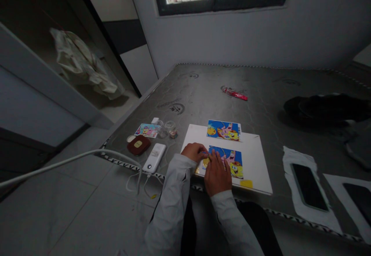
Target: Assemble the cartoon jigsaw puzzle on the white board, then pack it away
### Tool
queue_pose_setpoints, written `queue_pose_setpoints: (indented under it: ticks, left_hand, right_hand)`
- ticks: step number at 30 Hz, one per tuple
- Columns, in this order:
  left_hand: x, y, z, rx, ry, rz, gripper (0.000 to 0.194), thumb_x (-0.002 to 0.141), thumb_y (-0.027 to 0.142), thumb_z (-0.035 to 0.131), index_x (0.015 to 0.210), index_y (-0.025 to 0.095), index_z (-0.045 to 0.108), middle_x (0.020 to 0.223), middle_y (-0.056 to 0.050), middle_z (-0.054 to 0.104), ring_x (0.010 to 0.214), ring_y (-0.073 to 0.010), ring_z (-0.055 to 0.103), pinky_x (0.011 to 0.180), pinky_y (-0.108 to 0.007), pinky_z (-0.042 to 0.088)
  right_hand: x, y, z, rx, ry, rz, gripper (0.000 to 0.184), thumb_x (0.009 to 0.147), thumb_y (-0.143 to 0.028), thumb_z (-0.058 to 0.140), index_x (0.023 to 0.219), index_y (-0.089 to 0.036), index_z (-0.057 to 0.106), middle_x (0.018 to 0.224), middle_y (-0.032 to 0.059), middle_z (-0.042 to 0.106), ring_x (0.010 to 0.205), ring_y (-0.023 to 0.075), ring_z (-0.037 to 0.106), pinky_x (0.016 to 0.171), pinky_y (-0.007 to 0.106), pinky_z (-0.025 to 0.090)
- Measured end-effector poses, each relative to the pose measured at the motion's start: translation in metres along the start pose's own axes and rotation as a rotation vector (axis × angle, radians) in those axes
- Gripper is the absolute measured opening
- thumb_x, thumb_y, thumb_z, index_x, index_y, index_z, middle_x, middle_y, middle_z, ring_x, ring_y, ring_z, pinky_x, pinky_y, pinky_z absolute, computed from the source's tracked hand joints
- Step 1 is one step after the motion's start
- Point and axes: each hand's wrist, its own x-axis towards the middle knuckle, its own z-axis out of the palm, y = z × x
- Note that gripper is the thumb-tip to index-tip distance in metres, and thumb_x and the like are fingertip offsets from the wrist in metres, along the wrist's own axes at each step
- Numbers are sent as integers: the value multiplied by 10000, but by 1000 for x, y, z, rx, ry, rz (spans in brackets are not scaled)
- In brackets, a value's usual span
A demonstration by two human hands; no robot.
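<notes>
A blue cartoon picture card [236, 162] lies on a white board [255, 159] close to the mattress's front edge. My left hand [194, 151] is at the card's upper left corner, its thumb and finger pinched together. Whatever sits in that pinch is too small to make out. My right hand [217, 174] rests on the card with its fingers stretched out, covering the middle and part of the left side. Just beyond, a similar picture card [223, 130] lies across the board's far edge. Near the board's front edge is a yellow piece [246, 183].
Left of the board are a white power bank [154, 158] with cables, a brown case [139, 145], a pink-and-blue card [147, 130] and small clear containers [171, 128]. A red packet [236, 94] lies farther back. To the right, a phone [309, 186] rests on tissue.
</notes>
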Motion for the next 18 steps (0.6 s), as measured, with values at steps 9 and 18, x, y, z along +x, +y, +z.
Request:
queue_pose_setpoints:
  ticks: [9, 18]
  left_hand:
    - [0, 0, -1, 5, 9, -6, 224, 738, 247, 681, 942, 202, 763, 899, -23, 750, 837, -141, 656, 799, -232, 481]
    - [0, 3, -1, 9, 9, -20, 205, 737, 238, 691, 925, 201, 764, 900, -25, 750, 834, -140, 656, 782, -228, 480]
  right_hand:
    - [1, 0, -7, 37, -58, -12, 375, 923, -158, 437, 1248, -243, 604, 1448, 84, 494, 1359, 238, 412, 1108, 454, 237]
    - [5, -2, -18, 75, -88, -7, 273, 900, -209, 498, 1116, -224, 665, 1415, 91, 531, 1362, 235, 410, 1121, 449, 242]
